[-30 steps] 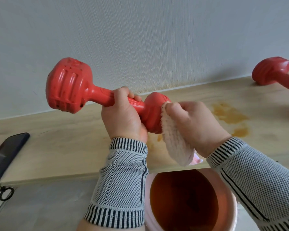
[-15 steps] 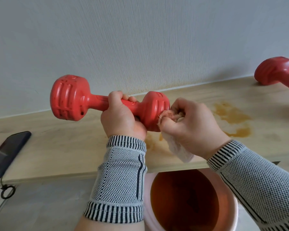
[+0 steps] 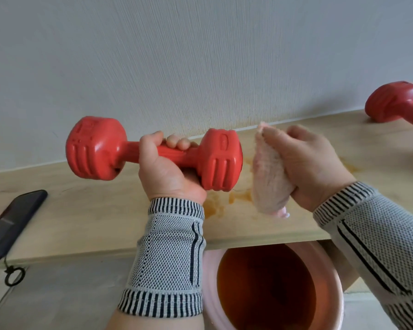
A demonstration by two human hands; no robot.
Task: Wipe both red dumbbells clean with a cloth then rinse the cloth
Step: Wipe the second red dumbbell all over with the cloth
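Observation:
My left hand grips the handle of a red dumbbell and holds it level in the air above the wooden shelf. Just right of the dumbbell's right head, my right hand holds a pale pink cloth; a small gap shows between cloth and dumbbell. The second red dumbbell lies on the shelf at the far right, cut off by the frame edge.
A pink bucket of orange-brown water stands below the shelf's front edge. Orange stains mark the shelf under the hands. A dark phone lies at the shelf's left end, with a cord and ring hanging down. A white wall rises behind.
The cloth has come off the dumbbell's right head and moved right. My left hand has turned the dumbbell level and shifted it slightly right.

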